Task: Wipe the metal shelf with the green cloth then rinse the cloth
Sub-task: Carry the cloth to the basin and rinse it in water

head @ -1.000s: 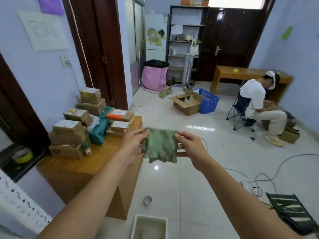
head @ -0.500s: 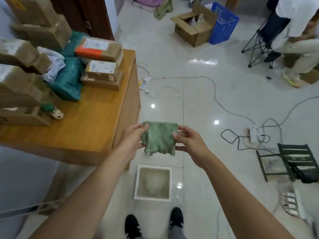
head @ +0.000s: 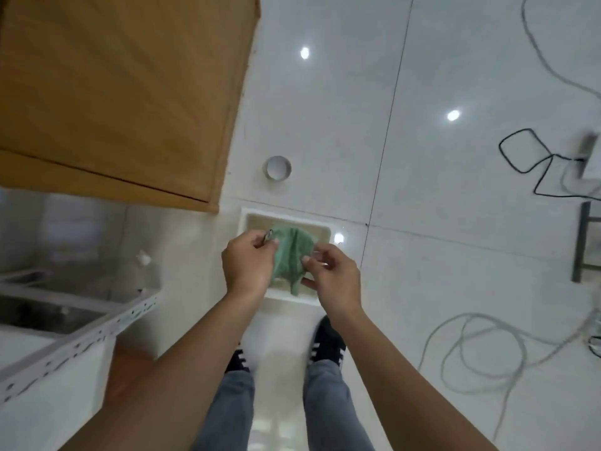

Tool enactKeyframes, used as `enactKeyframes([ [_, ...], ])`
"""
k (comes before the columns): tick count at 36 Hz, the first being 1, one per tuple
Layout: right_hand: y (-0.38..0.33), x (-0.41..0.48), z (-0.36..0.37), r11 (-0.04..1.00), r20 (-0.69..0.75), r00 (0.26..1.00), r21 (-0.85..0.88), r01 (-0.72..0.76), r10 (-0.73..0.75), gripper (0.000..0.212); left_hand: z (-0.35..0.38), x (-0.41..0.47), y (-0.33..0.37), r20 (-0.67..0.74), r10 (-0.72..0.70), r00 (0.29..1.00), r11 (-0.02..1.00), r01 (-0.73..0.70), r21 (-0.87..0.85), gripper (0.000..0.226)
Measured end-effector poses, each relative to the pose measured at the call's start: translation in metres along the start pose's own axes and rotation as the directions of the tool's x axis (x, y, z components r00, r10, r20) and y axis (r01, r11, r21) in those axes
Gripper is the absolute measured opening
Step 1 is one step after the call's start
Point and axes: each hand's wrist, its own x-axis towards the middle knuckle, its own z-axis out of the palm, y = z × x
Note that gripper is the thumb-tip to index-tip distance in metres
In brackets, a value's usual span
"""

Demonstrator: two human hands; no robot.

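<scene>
I hold the green cloth (head: 290, 259) between both hands, just above a white square basin (head: 325, 229) of murky water on the floor. My left hand (head: 247, 265) pinches the cloth's left edge and my right hand (head: 331, 275) grips its right edge. The cloth hangs crumpled, its lower tip near the basin's near rim. The white metal shelf (head: 78, 341) with a perforated frame stands at the lower left.
A wooden table (head: 123, 92) overhangs at the upper left. A small white round cup (head: 277, 168) sits on the tiled floor beyond the basin. Cables (head: 481, 349) coil on the floor at right. My shoes (head: 328, 340) stand just behind the basin.
The view has tilted steeply down toward the floor. Both hands have lowered the cloth from chest height to just over the basin, and the cloth is more bunched.
</scene>
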Motion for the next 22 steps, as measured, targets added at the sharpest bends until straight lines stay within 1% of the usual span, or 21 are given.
enactKeyframes([
  [2,0.036,0.025,0.005,0.999,-0.006,0.999,-0.023,-0.039,0.039,0.013,0.024,0.015,-0.031,-0.015,-0.04,0.999,0.999,0.041,0.028,0.018],
  [5,0.086,0.06,0.012,0.993,-0.026,0.993,-0.023,-0.114,0.113,0.015,0.058,0.035,-0.068,-0.012,-0.098,0.995,0.995,0.098,0.029,0.013],
  [7,0.113,0.082,0.018,0.99,-0.036,0.991,-0.037,-0.133,0.132,0.019,0.078,0.046,-0.087,-0.004,-0.128,0.992,0.991,0.128,0.03,0.009],
  [10,0.145,0.114,0.028,0.988,-0.048,0.989,-0.06,-0.139,0.136,0.023,0.106,0.062,-0.115,0.018,-0.15,0.989,0.988,0.15,0.023,0.012],
  [15,0.175,0.152,0.046,0.985,-0.063,0.987,-0.079,-0.154,0.15,0.023,0.14,0.093,-0.153,0.028,-0.174,0.984,0.985,0.173,0.008,0.012],
  [17,0.182,0.162,0.05,0.986,-0.062,0.988,-0.085,-0.146,0.142,0.024,0.15,0.104,-0.164,0.032,-0.195,0.98,0.98,0.196,-0.02,0.014],
  [20,0.193,0.174,0.057,0.981,-0.044,0.991,-0.143,-0.128,0.123,0.027,0.161,0.118,-0.175,0.025,-0.22,0.975,0.971,0.222,-0.088,0.017],
  [22,0.199,0.18,0.061,0.983,-0.027,0.991,-0.128,-0.131,0.129,0.031,0.166,0.124,-0.178,0.03,-0.216,0.976,0.971,0.218,-0.103,0.019],
])
